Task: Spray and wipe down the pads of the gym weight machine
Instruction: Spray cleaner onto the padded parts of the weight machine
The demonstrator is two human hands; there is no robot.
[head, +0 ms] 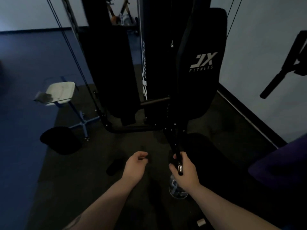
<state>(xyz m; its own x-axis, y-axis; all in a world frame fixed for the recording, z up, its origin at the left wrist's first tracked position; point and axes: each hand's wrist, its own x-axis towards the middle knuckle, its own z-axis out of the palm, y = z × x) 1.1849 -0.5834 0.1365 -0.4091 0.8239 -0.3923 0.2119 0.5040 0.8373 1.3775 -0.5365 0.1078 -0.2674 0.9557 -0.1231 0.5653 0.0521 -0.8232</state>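
The black back pad (202, 63) with a white JX Fitness logo stands upright ahead of me. Below it, the dark seat pad (211, 156) is hard to make out. My right hand (182, 168) grips the chrome-tipped end of a black machine bar (174, 140) that slants up toward the frame. A clear spray bottle (177, 188) sits just under that hand and wrist; what it rests on is hidden. My left hand (135, 165) hovers left of the bar, fingers loosely curled, and I see nothing in it. A grey cloth (43, 97) lies on a white stool (62, 91).
Cables (69, 52) run diagonally at the left. The floor holds a black round object (59, 140) and a black foam roller (114, 166). A black handle (282, 70) hangs at the right by the wall. A purple object (282, 165) sits at the right edge.
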